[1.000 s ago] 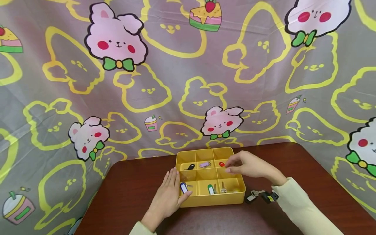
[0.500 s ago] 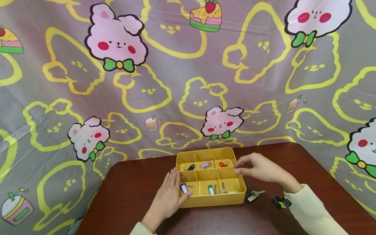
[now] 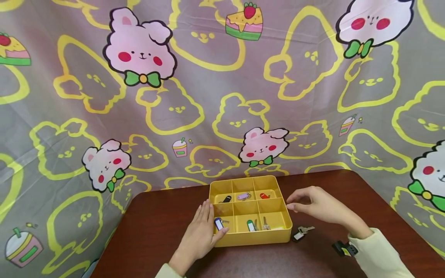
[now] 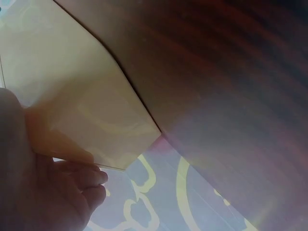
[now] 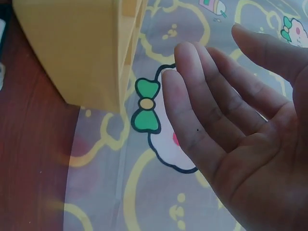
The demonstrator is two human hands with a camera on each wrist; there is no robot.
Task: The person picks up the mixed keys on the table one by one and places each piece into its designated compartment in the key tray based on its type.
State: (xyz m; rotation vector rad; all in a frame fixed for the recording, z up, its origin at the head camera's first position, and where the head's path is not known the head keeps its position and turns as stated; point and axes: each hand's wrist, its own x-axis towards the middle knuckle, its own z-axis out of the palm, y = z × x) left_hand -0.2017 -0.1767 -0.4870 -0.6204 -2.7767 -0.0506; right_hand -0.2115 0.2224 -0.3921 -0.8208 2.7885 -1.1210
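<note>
A yellow six-compartment organizer box sits on the table. My left hand rests along its left side, fingers straight and thumb over the front left corner. Just off the box's right wall hovers my right hand, fingers loosely bent and nothing in them; the right wrist view shows its bare palm. In the back row lie keys with a black tag, a purple tag and a red tag. The front row holds keys with a blue tag, a green tag and a yellow tag.
One more key with a black tag lies on the brown table, right of the box and in front of my right hand. A patterned cloth hangs behind the table and along its sides.
My right hand has drawn back to the right, from over the back right compartment to outside the box, uncovering the red-tagged key. The left hand stays at the box's left side.
</note>
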